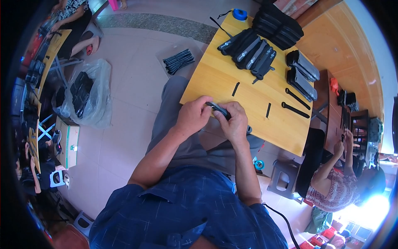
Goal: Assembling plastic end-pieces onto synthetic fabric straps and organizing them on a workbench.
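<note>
My left hand [194, 116] and my right hand [235, 124] meet just over the near edge of a yellow wooden table [211, 81]. Between their fingers is a small folded black strap-like piece [220, 110]. Left thumb and fingertips pinch one end; my right fingers wrap the other, hiding part of it, so its exact kind is unclear. Beyond my hands, two short black strips [236, 89] lie apart on the tabletop. Two longer black straps [297, 98], each with a loop-like end, rest near the right edge.
Overlapping black padded pieces [251, 54], a tall black stack [278, 25] and smaller grey-black stacks [302, 84] occupy the table's far side, with a blue tape measure [239, 15]. A clear bin of black straps [179, 61] stands left. At right, another person [336, 182] works.
</note>
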Demonstrator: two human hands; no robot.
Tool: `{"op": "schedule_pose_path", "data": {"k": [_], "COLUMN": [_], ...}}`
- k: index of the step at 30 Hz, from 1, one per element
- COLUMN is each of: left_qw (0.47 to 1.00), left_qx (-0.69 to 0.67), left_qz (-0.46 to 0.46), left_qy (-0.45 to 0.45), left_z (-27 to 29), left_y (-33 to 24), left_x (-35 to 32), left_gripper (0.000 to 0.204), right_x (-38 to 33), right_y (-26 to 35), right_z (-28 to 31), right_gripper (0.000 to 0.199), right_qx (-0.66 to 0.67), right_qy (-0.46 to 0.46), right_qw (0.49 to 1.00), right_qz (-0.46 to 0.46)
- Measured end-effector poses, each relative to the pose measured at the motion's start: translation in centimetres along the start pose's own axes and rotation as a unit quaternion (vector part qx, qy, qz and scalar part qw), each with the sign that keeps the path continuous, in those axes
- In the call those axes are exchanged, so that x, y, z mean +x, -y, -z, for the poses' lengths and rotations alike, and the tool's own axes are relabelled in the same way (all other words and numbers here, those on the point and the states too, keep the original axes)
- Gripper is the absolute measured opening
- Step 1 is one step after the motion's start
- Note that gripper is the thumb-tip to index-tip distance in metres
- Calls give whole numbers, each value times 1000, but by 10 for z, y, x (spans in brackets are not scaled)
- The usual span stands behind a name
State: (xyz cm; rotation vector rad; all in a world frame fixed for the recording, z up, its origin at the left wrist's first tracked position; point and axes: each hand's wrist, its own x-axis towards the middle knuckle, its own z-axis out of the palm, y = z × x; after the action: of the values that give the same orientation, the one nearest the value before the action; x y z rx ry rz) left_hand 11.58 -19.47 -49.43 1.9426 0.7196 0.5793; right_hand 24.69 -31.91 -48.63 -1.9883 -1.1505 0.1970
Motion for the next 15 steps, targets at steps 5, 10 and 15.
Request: {"op": "schedule_pose_path", "data": {"k": [5,10,15], "left_qw": [1000,999,998], "left_qx": [4,49,56], "left_qz": [5,15,14], "left_qy": [3,3,1], "left_z": [0,5,11], "left_y": [1,1,4], "left_x": [-1,-1,-4], "left_gripper": [24,30,34], "right_x": [5,6,5], "right_y": [6,11,12], "right_z": [-3,-9,-9], "right_gripper": [19,19,19], "right_qx": [-9,-14,-8], "right_qy": [-3,-3,0], "right_qw": [1000,1000,1000], "right_qz": [-4,-15,-20]}}
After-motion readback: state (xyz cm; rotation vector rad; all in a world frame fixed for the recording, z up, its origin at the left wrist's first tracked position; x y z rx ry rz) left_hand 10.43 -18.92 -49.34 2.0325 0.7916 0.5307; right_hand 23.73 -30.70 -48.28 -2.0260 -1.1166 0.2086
